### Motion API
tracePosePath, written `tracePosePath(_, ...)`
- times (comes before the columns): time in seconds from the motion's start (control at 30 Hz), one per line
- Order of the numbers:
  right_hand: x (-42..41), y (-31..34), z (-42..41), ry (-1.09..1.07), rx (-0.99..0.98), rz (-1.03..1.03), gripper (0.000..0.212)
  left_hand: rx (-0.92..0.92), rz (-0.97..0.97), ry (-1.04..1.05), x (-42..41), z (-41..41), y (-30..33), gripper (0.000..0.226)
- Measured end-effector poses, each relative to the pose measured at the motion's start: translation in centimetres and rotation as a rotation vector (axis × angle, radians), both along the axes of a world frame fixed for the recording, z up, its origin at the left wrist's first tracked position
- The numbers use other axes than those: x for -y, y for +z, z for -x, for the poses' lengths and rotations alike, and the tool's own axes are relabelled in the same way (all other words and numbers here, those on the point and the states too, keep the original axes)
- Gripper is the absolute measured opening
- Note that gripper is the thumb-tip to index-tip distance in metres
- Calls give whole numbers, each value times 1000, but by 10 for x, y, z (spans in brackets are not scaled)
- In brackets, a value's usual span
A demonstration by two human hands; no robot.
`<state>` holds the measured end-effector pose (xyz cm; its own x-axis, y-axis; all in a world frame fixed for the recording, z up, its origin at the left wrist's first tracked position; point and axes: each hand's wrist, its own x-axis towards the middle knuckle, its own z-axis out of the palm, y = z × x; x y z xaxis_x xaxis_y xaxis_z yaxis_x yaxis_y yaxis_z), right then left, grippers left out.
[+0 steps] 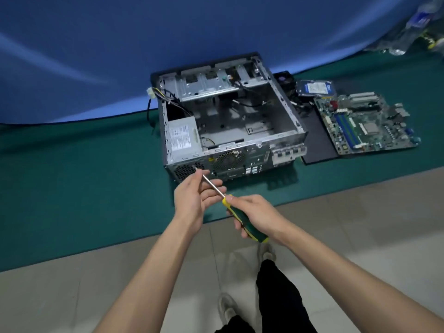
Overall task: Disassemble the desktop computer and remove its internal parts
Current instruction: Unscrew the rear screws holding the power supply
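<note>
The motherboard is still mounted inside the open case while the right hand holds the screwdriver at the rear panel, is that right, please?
Not quite: the head view shows the motherboard lying outside, right of the case. The right hand does hold the screwdriver at the rear panel.

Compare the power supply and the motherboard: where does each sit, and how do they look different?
The power supply sits inside the case, in its near-left corner; the motherboard lies outside, flat on the black panel to the case's right. The power supply is a closed silver box with a white label; the motherboard is an open green board with blue slots. The screwdriver tip meets the case's rear wall near the power supply; nothing touches the motherboard.
</note>
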<state>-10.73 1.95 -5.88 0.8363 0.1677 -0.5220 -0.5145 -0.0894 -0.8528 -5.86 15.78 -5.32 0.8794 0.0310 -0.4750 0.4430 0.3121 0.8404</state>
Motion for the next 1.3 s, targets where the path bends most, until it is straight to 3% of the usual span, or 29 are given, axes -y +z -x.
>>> tracePosePath(0.33, -55, -62, 11, -54, -195, 22, 41, -181, -151, -18, -37, 6, -70, 10)
tracePosePath(0.7, -102, -120, -1, -135, -289, 18, 38, -240, -343, -59, -56, -21, -105, 29)
tracePosePath(1.0, -105, -123, -2, -216, -295, -23, 34, -224, -299, -29, -56, -33, -103, 23)
tracePosePath(1.3, -103, -121, -3, -209, -301, -62, 37, -256, -308, 27, -55, -32, -104, 35)
